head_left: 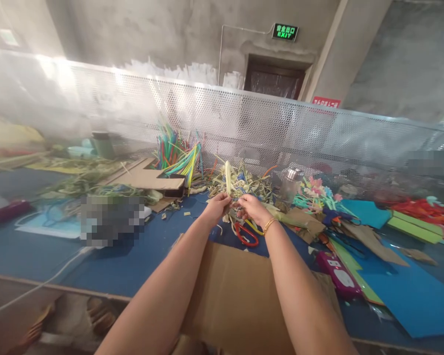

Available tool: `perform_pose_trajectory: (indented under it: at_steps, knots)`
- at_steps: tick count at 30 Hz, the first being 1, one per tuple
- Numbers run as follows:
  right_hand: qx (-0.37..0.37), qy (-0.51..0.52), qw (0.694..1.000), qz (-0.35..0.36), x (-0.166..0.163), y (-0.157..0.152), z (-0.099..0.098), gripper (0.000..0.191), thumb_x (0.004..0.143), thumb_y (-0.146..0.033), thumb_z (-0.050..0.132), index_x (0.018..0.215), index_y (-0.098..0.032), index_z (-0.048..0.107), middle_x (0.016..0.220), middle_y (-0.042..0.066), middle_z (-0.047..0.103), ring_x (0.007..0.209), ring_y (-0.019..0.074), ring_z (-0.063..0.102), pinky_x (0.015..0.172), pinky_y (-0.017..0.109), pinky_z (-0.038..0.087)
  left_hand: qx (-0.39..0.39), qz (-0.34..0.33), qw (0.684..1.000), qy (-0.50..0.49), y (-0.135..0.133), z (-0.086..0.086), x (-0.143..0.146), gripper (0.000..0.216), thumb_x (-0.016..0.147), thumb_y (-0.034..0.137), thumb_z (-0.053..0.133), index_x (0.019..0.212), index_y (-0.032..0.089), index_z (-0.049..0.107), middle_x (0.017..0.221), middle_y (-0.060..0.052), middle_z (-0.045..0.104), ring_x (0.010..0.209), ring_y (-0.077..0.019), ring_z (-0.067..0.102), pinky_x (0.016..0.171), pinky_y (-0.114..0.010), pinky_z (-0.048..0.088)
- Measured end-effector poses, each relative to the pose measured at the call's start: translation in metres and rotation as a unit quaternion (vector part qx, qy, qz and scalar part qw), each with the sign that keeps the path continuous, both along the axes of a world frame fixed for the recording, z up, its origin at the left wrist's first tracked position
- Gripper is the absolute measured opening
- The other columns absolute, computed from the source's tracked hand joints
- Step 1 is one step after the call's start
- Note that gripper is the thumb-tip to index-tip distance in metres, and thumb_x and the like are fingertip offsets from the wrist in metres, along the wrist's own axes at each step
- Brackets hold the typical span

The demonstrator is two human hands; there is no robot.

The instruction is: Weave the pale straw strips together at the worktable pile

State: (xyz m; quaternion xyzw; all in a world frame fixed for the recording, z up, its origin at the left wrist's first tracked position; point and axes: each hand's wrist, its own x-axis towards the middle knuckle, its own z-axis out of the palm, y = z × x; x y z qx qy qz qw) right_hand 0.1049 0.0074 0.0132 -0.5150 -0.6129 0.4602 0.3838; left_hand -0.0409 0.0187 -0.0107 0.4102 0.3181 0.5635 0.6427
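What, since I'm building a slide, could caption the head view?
Left hand and right hand, close together, at a pale husk-like strip above a cluttered blue table.

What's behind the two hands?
Behind the left hand and right hand is a messy heap of pale strips with bits of blue. The hands hide part of it, so what's there can't be seen.

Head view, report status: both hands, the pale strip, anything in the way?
Left hand pinching pale strip, strip upright. Right hand close beside, grip unclear. Heap of loose strips just behind, red loop below.
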Motion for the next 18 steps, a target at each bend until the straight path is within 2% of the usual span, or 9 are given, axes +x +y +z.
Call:
perform_pose_trajectory:
  at_steps: [2, 5, 9, 11, 15, 18]
  knots:
    - [-0.026, 0.045, 0.998, 0.025, 0.003, -0.002, 0.002, 0.016, 0.088, -0.032, 0.046, 0.077, -0.021, 0.043, 0.060, -0.007, 0.048, 0.040, 0.0054, 0.039, 0.043, 0.018, 0.032, -0.021, -0.002, 1.000, -0.011, -0.001, 0.002, 0.000, 0.014, 0.073, 0.019, 0.070, 0.077, 0.015, 0.057, 0.064, 0.001, 0.057, 0.052, -0.0059, 0.054, 0.049, -0.015, 0.041]
    - [-0.004, 0.010, 1.000, 0.024, 0.005, -0.001, 0.004, 0.021, 0.088, -0.038, 0.047, 0.077, -0.021, 0.043, 0.053, -0.010, 0.036, 0.039, 0.0051, 0.027, 0.043, 0.018, 0.025, -0.036, -0.015, 0.999, -0.021, -0.003, 0.004, -0.001, 0.010, 0.076, 0.017, 0.067, 0.082, 0.015, 0.059, 0.064, 0.001, 0.057, 0.052, -0.0059, 0.055, 0.049, -0.016, 0.043]
    - [0.142, -0.102, 0.985, -0.001, 0.008, 0.008, 0.001, 0.029, 0.079, -0.046, 0.059, 0.076, -0.018, 0.055, 0.058, -0.006, 0.047, 0.051, 0.0078, 0.039, 0.052, 0.020, 0.031, -0.041, -0.029, 0.998, -0.032, -0.005, 0.007, -0.001, 0.012, 0.074, 0.016, 0.069, 0.076, 0.015, 0.057, 0.064, 0.001, 0.057, 0.052, -0.0055, 0.055, 0.050, -0.015, 0.043]
    - [0.186, -0.141, 0.972, 0.002, 0.011, 0.012, -0.001, 0.029, 0.077, -0.046, 0.060, 0.073, -0.018, 0.059, 0.062, -0.004, 0.053, 0.058, 0.0095, 0.044, 0.057, 0.022, 0.033, -0.041, -0.044, 0.997, -0.043, -0.005, 0.007, -0.002, 0.016, 0.072, 0.018, 0.071, 0.073, 0.015, 0.055, 0.063, 0.001, 0.057, 0.053, -0.0060, 0.055, 0.050, -0.016, 0.043]
    - [0.208, -0.149, 0.967, -0.003, 0.018, 0.014, -0.002, 0.031, 0.084, -0.043, 0.050, 0.071, -0.017, 0.062, 0.061, -0.002, 0.055, 0.060, 0.0112, 0.047, 0.061, 0.023, 0.035, -0.018, -0.069, 0.997, -0.023, -0.003, 0.005, -0.003, 0.027, 0.063, 0.026, 0.080, 0.068, 0.015, 0.055, 0.060, 0.001, 0.057, 0.050, -0.0072, 0.053, 0.049, -0.018, 0.042]
    - [0.180, -0.090, 0.979, -0.021, 0.021, 0.013, -0.002, 0.033, 0.085, -0.045, 0.047, 0.070, -0.018, 0.058, 0.053, -0.005, 0.045, 0.051, 0.0095, 0.039, 0.052, 0.022, 0.030, -0.010, -0.061, 0.997, 0.042, 0.000, 0.003, -0.005, 0.031, 0.058, 0.029, 0.083, 0.069, 0.014, 0.059, 0.063, -0.001, 0.061, 0.049, -0.0059, 0.051, 0.048, -0.017, 0.039]
